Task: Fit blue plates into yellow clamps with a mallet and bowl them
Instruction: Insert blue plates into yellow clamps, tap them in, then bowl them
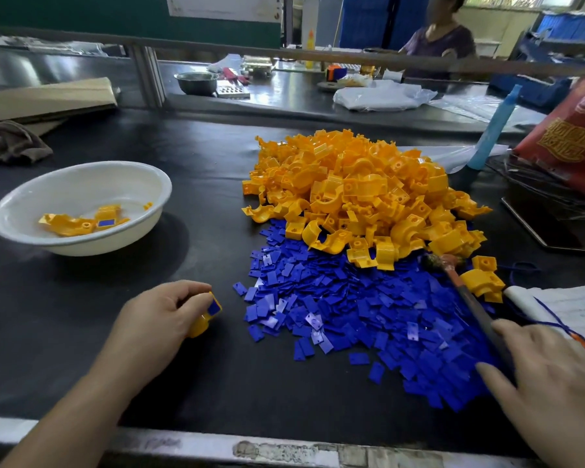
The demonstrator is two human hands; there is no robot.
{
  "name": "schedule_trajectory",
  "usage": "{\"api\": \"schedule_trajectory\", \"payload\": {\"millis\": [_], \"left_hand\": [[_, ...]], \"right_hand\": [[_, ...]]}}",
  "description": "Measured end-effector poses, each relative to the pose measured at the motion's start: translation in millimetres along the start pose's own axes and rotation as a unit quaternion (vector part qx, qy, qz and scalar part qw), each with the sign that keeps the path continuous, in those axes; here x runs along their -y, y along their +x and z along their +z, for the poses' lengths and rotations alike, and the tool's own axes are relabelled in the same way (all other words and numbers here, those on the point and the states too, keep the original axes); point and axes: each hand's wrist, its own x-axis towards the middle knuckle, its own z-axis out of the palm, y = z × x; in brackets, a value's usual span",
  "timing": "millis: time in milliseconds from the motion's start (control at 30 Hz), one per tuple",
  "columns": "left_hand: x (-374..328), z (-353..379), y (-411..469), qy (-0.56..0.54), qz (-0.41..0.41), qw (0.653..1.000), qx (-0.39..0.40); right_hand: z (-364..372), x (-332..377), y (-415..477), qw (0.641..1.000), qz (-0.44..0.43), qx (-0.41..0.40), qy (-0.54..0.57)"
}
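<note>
My left hand (156,319) grips a yellow clamp (206,315) with a blue plate seated in it, down on the black mat. A big heap of yellow clamps (362,194) lies at centre right, with a spread of loose blue plates (368,319) in front of it. The mallet (466,292) lies across the blue plates, head toward the clamps. My right hand (547,383) hovers over the handle's near end, fingers straight and spread, holding nothing. The white bowl (31,201) at the left holds a few finished clamps.
A white notebook (568,309) with a blue cord lies at the right edge. A red bag (568,136) and wire basket stand at far right. Folded cardboard and a cloth lie far left. Another person works at the bench beyond the rail.
</note>
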Motion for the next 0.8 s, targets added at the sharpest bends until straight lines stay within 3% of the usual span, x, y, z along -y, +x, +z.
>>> {"api": "schedule_trajectory", "payload": {"millis": [133, 267, 433, 700, 800], "left_hand": [[5.6, -0.6, -0.8, 0.118, 0.025, 0.993, -0.002], [9.3, -0.7, -9.7, 0.179, 0.029, 0.983, -0.003], [-1.5, 4.5, -7.5, 0.195, 0.05, 0.98, -0.012], [-1.9, 12.9, -10.6, 0.175, 0.11, 0.978, 0.004], [-0.2, 15.3, -12.5, 0.149, 0.112, 0.982, -0.003]], "right_hand": [[7.2, -7.7, 11.7, 0.997, 0.077, 0.013, 0.027], [7.0, -12.2, 16.1, 0.993, 0.092, 0.032, 0.073], [-15.0, 5.9, -1.5, 0.966, 0.117, 0.016, 0.229], [-60.2, 91.4, -30.9, 0.91, -0.09, 0.143, 0.378], [-61.1, 116.8, -27.9, 0.922, -0.118, 0.184, 0.321]]}}
